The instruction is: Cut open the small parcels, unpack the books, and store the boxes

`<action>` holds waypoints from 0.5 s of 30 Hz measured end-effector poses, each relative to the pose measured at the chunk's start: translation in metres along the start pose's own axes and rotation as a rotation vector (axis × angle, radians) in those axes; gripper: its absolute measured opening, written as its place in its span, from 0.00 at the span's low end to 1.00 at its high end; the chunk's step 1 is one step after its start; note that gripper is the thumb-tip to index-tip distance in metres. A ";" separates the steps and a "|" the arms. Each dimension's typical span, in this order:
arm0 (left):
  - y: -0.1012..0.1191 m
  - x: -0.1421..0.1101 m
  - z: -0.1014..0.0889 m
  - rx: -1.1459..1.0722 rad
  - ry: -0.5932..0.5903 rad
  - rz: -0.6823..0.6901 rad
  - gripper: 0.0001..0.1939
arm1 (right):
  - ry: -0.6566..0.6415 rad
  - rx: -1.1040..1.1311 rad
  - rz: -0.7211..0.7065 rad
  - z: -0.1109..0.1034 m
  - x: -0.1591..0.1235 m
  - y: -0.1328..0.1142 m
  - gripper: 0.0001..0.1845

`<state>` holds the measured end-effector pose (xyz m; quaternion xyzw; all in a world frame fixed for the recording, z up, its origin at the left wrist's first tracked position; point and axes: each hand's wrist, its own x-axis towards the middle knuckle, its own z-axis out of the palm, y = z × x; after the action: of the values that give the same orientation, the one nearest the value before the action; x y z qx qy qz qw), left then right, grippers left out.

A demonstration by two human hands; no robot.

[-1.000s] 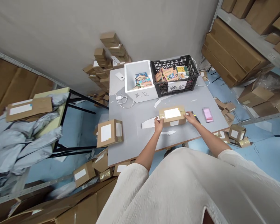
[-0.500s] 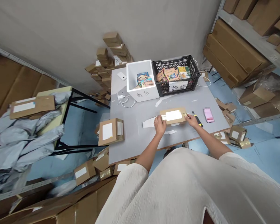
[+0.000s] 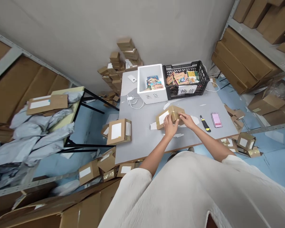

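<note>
A small cardboard box (image 3: 160,120) with a white label and shiny brown tape lies tilted on the grey table (image 3: 137,139). My left hand (image 3: 170,127) grips its near side, fingers curled against the cardboard. At the taped end, my right hand (image 3: 187,120) has its fingers closed on the box's edge; whether it pinches tape or cardboard is too small to tell. To the right of my right hand lies a black and yellow utility knife (image 3: 205,124). Scraps of white paper (image 3: 179,135) lie under and around the box.
Behind the box stand a white foam bin (image 3: 154,97) and a black plastic crate (image 3: 186,93), both with books inside. Another labelled box (image 3: 116,131) sits at the table's left edge. A blurred pink item (image 3: 216,120) lies right. Grey parcels (image 3: 26,139) crowd the left table.
The box has been turned, its taped end now facing up between my hands. My right hand has shifted left, away from the knife and closer to my left hand. The view has swung slightly left.
</note>
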<state>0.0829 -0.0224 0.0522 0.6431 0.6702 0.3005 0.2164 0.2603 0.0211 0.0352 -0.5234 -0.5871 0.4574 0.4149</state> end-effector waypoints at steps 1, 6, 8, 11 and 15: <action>-0.003 0.001 -0.008 0.005 0.035 -0.012 0.35 | -0.027 0.007 -0.010 0.010 0.002 -0.005 0.27; -0.034 -0.002 -0.046 0.022 0.117 0.000 0.30 | 0.080 -0.268 0.074 0.050 0.002 -0.016 0.24; -0.048 -0.007 -0.056 0.007 0.122 -0.007 0.30 | 0.109 -0.350 0.146 0.060 0.000 -0.018 0.27; -0.063 -0.010 -0.063 -0.019 0.127 -0.020 0.30 | 0.125 -0.345 0.199 0.071 0.001 -0.023 0.33; -0.066 -0.005 -0.059 -0.065 0.130 -0.036 0.30 | 0.123 -0.238 0.202 0.068 0.004 -0.025 0.34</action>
<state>-0.0054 -0.0347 0.0497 0.6028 0.6842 0.3593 0.1984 0.1885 0.0174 0.0434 -0.6521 -0.5550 0.3912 0.3373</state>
